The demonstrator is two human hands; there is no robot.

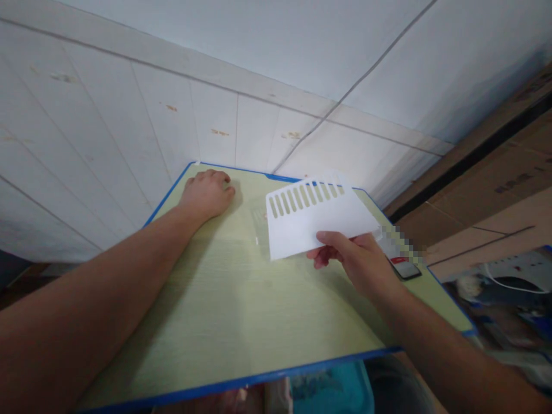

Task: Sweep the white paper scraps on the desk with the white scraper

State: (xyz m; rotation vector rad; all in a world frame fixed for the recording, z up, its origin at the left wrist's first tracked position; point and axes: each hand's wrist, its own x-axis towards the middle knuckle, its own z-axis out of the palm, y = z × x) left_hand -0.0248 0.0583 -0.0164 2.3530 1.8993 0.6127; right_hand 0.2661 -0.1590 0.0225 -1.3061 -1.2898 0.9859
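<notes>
My right hand (351, 253) grips a white slotted sheet (297, 230) by its near edge, with the thumb on top and the fingers underneath. A row of long rounded slots runs along the sheet's far edge. It is tilted above the pale green tabletop (233, 293), which shows through the slots. Partly under its left side lies a clear, thin piece (260, 221), too faint to name. My left hand (209, 192) rests near the table's far left corner, fingers curled in loosely and nothing visible in them.
A dark-edged flat object with a red and white face (406, 268) lies right of my right hand. The table has a blue rim (259, 379). Below its front edge is a turquoise basket (366, 391). Cardboard boxes (487, 190) stand at right; a cable (366, 72) crosses the white wall.
</notes>
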